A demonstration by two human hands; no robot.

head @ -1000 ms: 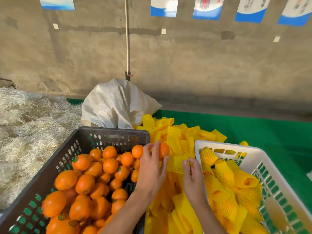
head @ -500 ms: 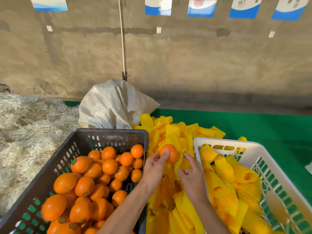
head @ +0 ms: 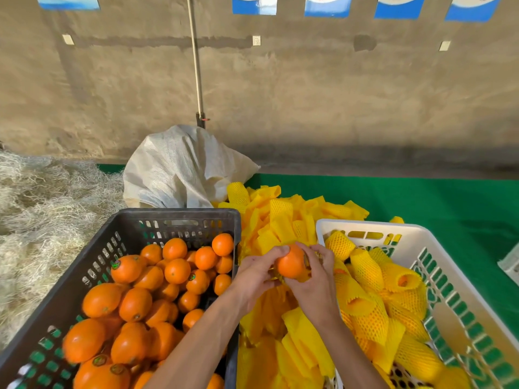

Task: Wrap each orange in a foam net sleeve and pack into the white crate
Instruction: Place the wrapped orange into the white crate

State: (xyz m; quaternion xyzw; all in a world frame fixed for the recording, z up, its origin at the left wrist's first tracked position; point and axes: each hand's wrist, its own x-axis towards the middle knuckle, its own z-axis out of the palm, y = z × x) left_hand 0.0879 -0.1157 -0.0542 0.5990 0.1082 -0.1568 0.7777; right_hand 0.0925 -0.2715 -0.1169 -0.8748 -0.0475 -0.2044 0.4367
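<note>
Fruit-packing shed; bare wall (head: pixel 309 94); straw (head: pixel 42 214); crates (head: pixel 70 276).

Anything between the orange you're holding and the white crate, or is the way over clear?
Nothing visible blocks it. Both hands, left hand and right hand, hold the orange over the loose sleeves, just left of the white crate, whose top is open. The sleeve is not yet over the orange.

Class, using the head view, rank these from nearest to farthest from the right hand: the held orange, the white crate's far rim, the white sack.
1. Held orange: in the right hand.
2. White crate's far rim: ahead, right.
3. White sack: far back, left.
</note>
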